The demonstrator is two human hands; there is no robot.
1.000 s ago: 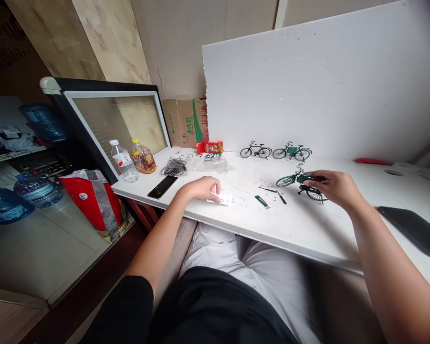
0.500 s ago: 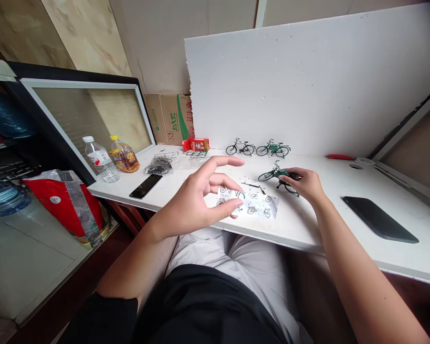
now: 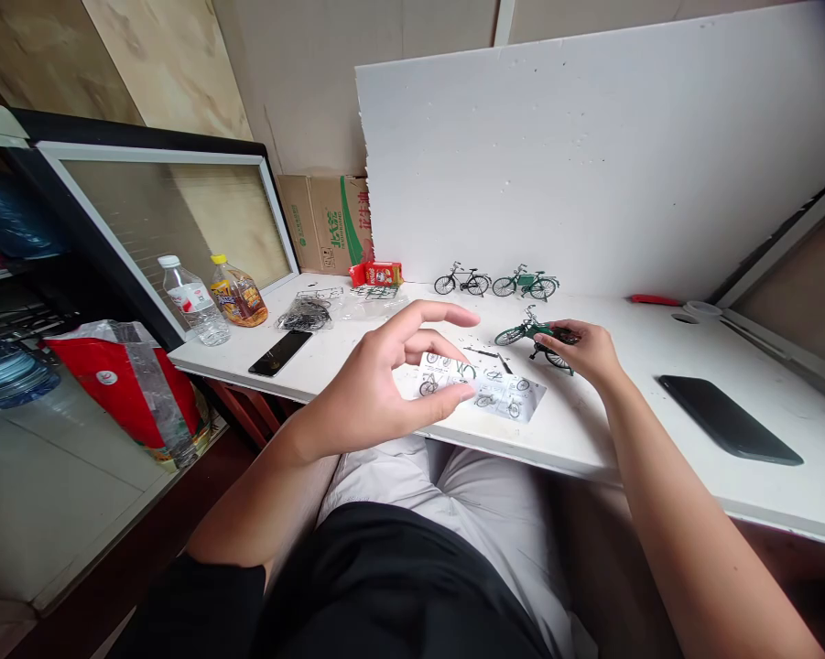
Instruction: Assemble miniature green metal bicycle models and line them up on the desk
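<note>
My left hand (image 3: 405, 371) hovers over the instruction sheet (image 3: 504, 400), its thumb and fingers apart with nothing between them. Part of the printed sheet is hidden behind its thumb. To the right, my right hand (image 3: 580, 348) grips the rear of a green model bicycle (image 3: 518, 331) on the white table (image 3: 618, 416). Small dark parts (image 3: 498, 357) lie between the sheet and this bicycle. Farther back stand a black model bicycle (image 3: 462, 280) and another green model bicycle (image 3: 524, 282), side by side.
A phone (image 3: 280, 353) and bagged frame parts (image 3: 306, 313) lie left, near two bottles (image 3: 193, 300) (image 3: 239, 291). A red box (image 3: 385, 274) stands behind. At right are a black device (image 3: 730, 419), a red tool (image 3: 656, 299) and a round lid (image 3: 701, 311).
The instruction sheet has shifted slightly right and turned. My left hand has moved slightly right and stays open. My right hand still holds the green bicycle in nearly the same place.
</note>
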